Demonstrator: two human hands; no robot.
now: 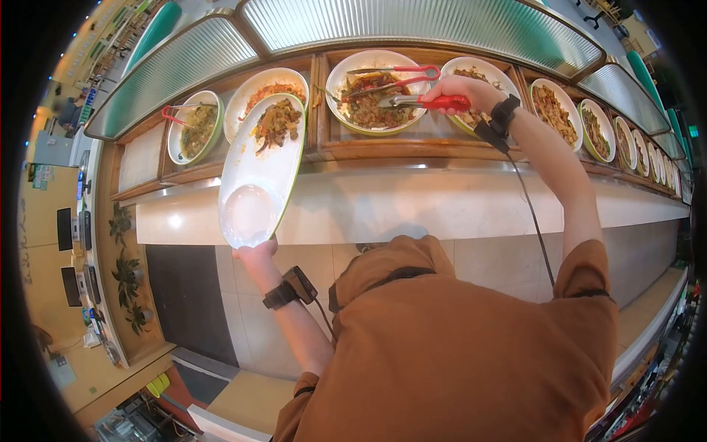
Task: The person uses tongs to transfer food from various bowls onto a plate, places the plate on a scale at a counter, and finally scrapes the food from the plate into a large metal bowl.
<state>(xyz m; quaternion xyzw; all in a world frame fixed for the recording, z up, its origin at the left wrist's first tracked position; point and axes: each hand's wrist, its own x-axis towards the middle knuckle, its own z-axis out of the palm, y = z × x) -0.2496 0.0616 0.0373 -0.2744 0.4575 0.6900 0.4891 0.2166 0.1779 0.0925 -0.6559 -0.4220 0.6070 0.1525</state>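
Note:
My left hand grips the near end of a long white oval plate with a green rim. Some cooked food lies on the plate's far end, and that end overlaps a white dish of reddish food behind it. My right hand is closed around red-handled tongs, their metal tips pointing left over a large round dish of mixed cooked food. Another pair of red-handled tongs rests across that same dish.
White dishes of food, such as one at right, line the wooden counter. Tongs sit in the leftmost dish. A ribbed glass screen stands behind. Cables hang from both wrists. Potted plants stand at left.

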